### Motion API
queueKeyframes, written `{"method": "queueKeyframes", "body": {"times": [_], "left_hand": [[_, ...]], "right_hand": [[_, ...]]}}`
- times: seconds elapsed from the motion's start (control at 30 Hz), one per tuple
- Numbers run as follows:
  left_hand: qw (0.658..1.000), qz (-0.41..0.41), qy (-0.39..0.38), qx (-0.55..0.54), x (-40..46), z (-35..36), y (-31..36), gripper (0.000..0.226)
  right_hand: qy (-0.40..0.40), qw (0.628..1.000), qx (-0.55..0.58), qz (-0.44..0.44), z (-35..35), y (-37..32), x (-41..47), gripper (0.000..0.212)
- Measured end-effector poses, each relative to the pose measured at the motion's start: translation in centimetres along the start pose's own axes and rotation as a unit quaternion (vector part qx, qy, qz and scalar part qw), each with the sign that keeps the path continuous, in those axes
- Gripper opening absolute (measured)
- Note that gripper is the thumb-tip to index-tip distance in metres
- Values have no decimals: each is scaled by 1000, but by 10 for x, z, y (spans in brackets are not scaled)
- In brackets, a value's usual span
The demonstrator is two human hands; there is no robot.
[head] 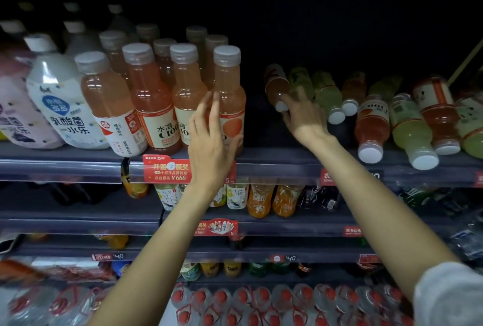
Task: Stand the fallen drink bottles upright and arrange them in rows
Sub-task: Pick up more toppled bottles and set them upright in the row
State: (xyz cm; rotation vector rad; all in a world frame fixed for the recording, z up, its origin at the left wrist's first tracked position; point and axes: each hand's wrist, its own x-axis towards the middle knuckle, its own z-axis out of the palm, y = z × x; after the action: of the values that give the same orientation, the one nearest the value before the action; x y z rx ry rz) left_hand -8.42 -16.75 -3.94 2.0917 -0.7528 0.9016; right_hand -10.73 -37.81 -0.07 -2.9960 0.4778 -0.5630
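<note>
Several upright orange drink bottles (151, 98) with grey caps stand in rows on the top shelf (274, 158). My left hand (211, 140) is open, its straight fingers beside the rightmost upright bottle (230, 95). To the right, several orange and yellow-green bottles lie fallen with white caps toward me. My right hand (304, 113) is open and reaches at the leftmost fallen orange bottle (275, 85), fingers near its cap. Further fallen ones include an orange bottle (372, 127) and a yellow-green bottle (411, 132).
White and pink yoghurt-drink bottles (62, 106) lean at the shelf's left. A dark gap of shelf lies between the upright row and the fallen bottles. Lower shelves hold tea and juice bottles (237, 196); red-capped water bottles (261, 304) fill the bottom.
</note>
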Motion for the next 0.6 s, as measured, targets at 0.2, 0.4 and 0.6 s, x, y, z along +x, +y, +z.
{"method": "queueKeyframes", "body": {"times": [0.2,0.4,0.6], "left_hand": [[1000,0,-4,5,-2,-2,0,84],[1000,3,-7,-1,-1,-3,-2,83],[1000,10,-9,-2,-2,-3,-5,82]], "right_hand": [[-64,997,29,-33,28,4,16,37],[-25,991,104,-78,6,-1,-27,37],[56,985,51,-157,-32,2,-64,43]]}}
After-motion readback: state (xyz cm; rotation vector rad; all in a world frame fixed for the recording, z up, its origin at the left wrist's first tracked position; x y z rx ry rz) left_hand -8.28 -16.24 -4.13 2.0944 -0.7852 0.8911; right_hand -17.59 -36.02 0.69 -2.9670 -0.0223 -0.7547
